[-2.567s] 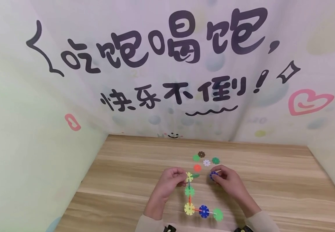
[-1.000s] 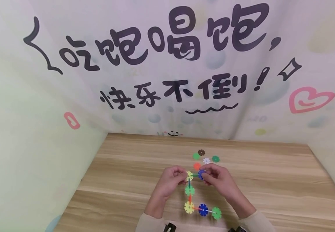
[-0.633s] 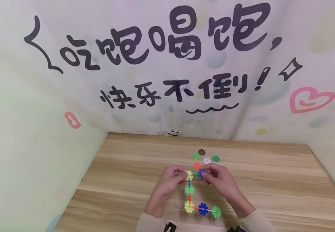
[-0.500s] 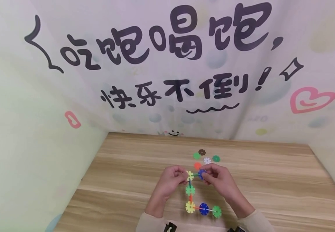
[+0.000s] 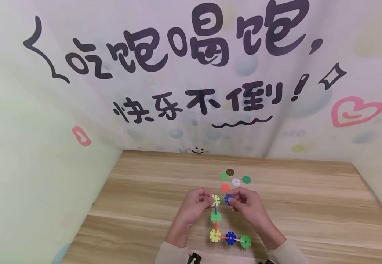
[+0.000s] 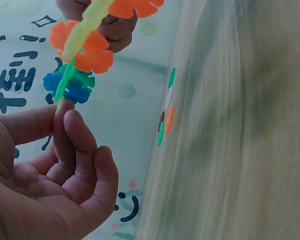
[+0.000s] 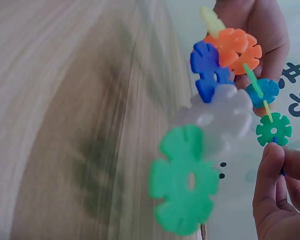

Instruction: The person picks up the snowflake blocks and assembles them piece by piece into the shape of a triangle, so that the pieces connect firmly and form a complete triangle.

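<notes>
A chain of slotted plastic snowflake discs hangs between my two hands over the table. My left hand [image 5: 195, 205] pinches the upper yellow disc [image 5: 216, 200] between thumb and fingers. The right hand [image 5: 248, 205] pinches a blue disc [image 5: 228, 199], which meets a dark green disc [image 7: 273, 129] that links it to the yellow one. Below the left hand the chain runs down through a green disc [image 5: 215, 217] to a lower yellow disc [image 5: 215, 235]. From there it turns right through another blue disc [image 5: 230, 238] to a light green end disc [image 5: 245, 241].
Loose discs lie on the wooden table [image 5: 138, 190] beyond the hands: a brown disc [image 5: 230, 172], a light green one, a white disc [image 5: 236, 182], a darker green disc [image 5: 246, 179] and an orange disc [image 5: 225, 187]. A printed curtain [image 5: 164, 139] hangs behind the table.
The right hand has brought its blue disc leftward from apart to meet the dark green disc. Since then both hands have stayed nearly in place, the right wrist shifting slightly left.
</notes>
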{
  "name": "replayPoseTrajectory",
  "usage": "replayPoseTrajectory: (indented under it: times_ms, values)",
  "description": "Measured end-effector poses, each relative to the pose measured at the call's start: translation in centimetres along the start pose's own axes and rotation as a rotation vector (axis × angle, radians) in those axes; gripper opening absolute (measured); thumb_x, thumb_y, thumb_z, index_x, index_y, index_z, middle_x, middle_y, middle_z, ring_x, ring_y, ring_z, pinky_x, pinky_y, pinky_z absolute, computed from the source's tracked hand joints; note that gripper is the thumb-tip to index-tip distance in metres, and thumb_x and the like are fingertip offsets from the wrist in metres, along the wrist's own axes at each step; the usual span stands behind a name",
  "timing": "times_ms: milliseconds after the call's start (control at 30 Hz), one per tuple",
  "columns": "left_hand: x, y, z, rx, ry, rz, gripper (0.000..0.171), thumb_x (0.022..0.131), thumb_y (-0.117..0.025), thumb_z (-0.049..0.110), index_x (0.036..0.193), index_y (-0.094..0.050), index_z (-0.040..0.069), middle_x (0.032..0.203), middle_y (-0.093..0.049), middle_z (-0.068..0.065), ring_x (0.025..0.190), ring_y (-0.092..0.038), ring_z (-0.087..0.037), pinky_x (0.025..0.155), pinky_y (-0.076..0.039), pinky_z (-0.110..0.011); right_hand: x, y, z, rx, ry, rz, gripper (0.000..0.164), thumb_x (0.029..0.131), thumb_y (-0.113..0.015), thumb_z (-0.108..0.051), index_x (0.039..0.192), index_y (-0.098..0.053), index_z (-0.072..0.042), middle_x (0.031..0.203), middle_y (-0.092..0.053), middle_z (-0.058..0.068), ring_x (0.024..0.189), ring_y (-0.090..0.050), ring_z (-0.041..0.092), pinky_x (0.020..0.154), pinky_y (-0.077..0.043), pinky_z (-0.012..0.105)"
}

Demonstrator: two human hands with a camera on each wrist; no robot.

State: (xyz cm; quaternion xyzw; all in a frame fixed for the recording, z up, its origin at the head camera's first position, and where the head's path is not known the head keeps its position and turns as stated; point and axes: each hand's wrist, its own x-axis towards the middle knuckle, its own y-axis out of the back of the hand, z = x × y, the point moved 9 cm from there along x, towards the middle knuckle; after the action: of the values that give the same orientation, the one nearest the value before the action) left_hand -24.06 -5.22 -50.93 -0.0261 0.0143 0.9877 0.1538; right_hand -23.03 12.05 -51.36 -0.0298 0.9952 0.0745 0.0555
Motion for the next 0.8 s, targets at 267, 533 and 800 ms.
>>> replayPoseTrajectory:
  times_ms: [267, 533, 800]
  values:
    - [0.0, 0.7, -0.3, -0.031, 0.027, -0.019, 0.010, 0.096, -0.063, 0.001, 0.100, -0.064, -0.008, 0.083, -0.068, -0.010, 0.085, -0.067, -0.037, 0.083, -0.056, -0.051, 0.7, -0.5, -0.4, -0.039, 0.066, -0.137, 0.021, 0.096, -0.065, -0.004, 0.114, -0.065, 0.006, 0.089, -0.068, 0.014, 0.082, -0.066, 0.036, 0.073, -0.060, 0.044]
    - [-0.2, 1.4, -0.9, -0.056, 0.047, -0.006, 0.016, 0.098, -0.061, 0.007, 0.104, -0.065, -0.007, 0.084, -0.066, -0.008, 0.079, -0.064, -0.020, 0.082, -0.057, -0.046, 2.2, 1.9, 0.7, -0.057, 0.046, -0.051, 0.028, 0.098, -0.065, -0.013, 0.122, -0.064, 0.002, 0.093, -0.068, 0.017, 0.079, -0.067, 0.028, 0.071, -0.060, 0.040]
    - [-0.1, 2.1, -0.4, -0.054, 0.043, 0.014, 0.017, 0.098, -0.062, 0.009, 0.104, -0.065, -0.007, 0.084, -0.066, -0.011, 0.079, -0.063, -0.019, 0.081, -0.058, -0.042, 4.7, 3.2, 2.9, -0.122, -0.002, 0.014, 0.028, 0.098, -0.064, -0.011, 0.125, -0.064, -0.002, 0.093, -0.066, 0.018, 0.076, -0.065, 0.024, 0.065, -0.059, 0.031]
